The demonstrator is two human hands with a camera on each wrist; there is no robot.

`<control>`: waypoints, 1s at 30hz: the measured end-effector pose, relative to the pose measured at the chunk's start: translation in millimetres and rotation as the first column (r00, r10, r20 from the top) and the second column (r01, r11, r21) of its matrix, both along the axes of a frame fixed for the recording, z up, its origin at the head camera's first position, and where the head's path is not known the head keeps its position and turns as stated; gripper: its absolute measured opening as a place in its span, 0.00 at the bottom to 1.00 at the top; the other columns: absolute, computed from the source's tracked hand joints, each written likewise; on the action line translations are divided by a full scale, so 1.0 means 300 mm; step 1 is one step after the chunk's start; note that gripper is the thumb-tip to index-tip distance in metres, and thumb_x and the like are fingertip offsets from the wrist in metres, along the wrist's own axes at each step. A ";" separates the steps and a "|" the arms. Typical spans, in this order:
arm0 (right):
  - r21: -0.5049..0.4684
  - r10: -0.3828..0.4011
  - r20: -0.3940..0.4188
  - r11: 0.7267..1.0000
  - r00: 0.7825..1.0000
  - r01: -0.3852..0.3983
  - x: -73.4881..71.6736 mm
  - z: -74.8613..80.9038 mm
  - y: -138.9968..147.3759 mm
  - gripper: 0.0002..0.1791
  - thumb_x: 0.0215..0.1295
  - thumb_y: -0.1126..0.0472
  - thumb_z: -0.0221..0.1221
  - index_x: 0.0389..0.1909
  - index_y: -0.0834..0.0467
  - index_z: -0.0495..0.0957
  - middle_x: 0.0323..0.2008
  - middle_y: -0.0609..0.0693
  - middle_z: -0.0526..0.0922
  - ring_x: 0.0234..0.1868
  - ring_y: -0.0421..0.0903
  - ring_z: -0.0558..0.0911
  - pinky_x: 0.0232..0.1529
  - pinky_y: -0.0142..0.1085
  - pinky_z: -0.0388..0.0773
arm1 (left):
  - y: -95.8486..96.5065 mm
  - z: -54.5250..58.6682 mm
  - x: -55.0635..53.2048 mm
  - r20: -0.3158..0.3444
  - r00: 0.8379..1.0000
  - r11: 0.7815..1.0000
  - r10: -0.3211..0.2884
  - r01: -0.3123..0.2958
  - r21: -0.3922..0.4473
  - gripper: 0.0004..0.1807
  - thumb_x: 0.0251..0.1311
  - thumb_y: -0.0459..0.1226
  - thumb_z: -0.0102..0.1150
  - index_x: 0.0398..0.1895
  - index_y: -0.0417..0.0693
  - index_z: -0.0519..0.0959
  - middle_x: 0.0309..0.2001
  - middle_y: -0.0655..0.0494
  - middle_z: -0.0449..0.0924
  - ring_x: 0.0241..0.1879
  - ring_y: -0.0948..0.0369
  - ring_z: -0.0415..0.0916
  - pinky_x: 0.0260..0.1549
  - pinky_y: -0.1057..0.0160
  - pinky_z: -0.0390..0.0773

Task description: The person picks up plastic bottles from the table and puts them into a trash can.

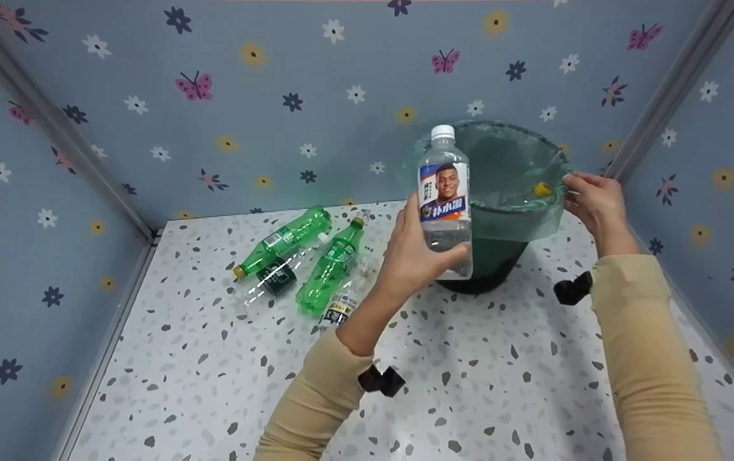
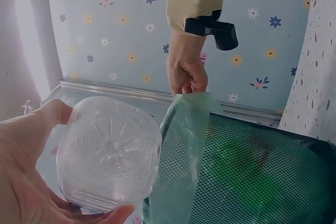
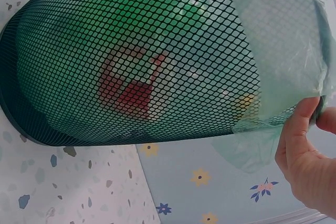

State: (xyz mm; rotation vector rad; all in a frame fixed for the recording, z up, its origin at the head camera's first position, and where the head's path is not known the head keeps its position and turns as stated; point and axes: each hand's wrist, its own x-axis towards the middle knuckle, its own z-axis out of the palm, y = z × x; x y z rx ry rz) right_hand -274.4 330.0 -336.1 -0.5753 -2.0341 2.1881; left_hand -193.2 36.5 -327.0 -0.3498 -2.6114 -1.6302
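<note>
My left hand (image 1: 413, 256) grips a clear plastic bottle (image 1: 446, 237) with a white cap and a printed label, upright in front of the bin's left rim. In the left wrist view the base of this bottle (image 2: 113, 153) faces the camera. My right hand (image 1: 597, 198) pinches the right rim of the mesh trash bin (image 3: 131, 77), over its green plastic liner (image 1: 533, 221). Through the mesh, green and red-labelled shapes show blurred inside. A yellow cap (image 1: 542, 189) sits near the bin's inner right side.
Left of the bin on the speckled floor (image 1: 213, 384) lie two green bottles (image 1: 283, 240) and clear bottles, one with a black label (image 1: 277, 276), another with a patterned label (image 1: 339, 308) partly behind my left arm. Flower-patterned walls (image 1: 315, 83) stand behind and at both sides.
</note>
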 end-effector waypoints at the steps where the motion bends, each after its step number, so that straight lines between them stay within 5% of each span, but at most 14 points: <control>1: -0.003 0.001 -0.002 1.000 1.000 -0.001 0.000 0.000 0.000 0.30 0.61 0.59 0.54 0.61 0.66 0.58 0.40 0.50 0.67 0.33 0.39 0.73 0.29 0.25 0.74 | 0.009 0.012 -0.006 -0.004 1.000 1.000 -0.004 0.004 -0.009 0.56 0.40 0.48 0.67 0.69 0.51 0.41 0.59 0.50 0.58 0.50 0.59 0.64 0.46 0.60 0.68; 13: -0.029 -0.005 -0.012 1.000 1.000 0.004 0.006 0.003 0.002 0.11 0.60 0.60 0.54 0.42 0.59 0.69 0.40 0.51 0.68 0.33 0.41 0.74 0.30 0.26 0.75 | 0.133 0.146 -0.107 -0.017 0.999 0.987 -0.046 0.043 -0.152 0.54 0.38 0.51 0.66 0.67 0.49 0.45 0.49 0.51 0.63 0.41 0.62 0.67 0.36 0.66 0.71; 22: 0.028 -0.041 0.017 0.999 0.999 0.041 -0.006 0.000 -0.005 0.28 0.61 0.59 0.54 0.61 0.64 0.60 0.39 0.49 0.69 0.33 0.39 0.73 0.27 0.24 0.73 | 0.237 0.210 -0.191 0.029 0.999 0.961 -0.026 0.033 -0.275 0.54 0.39 0.56 0.64 0.66 0.48 0.46 0.47 0.55 0.63 0.41 0.64 0.66 0.39 0.68 0.70; 30: 0.019 -0.046 0.014 0.999 0.999 0.046 -0.014 -0.004 -0.003 0.29 0.61 0.61 0.53 0.61 0.65 0.59 0.39 0.50 0.68 0.33 0.40 0.72 0.27 0.25 0.73 | 0.272 0.210 -0.270 0.108 0.994 0.945 -0.016 0.050 -0.323 0.50 0.41 0.57 0.62 0.65 0.48 0.50 0.45 0.57 0.64 0.41 0.65 0.67 0.40 0.67 0.72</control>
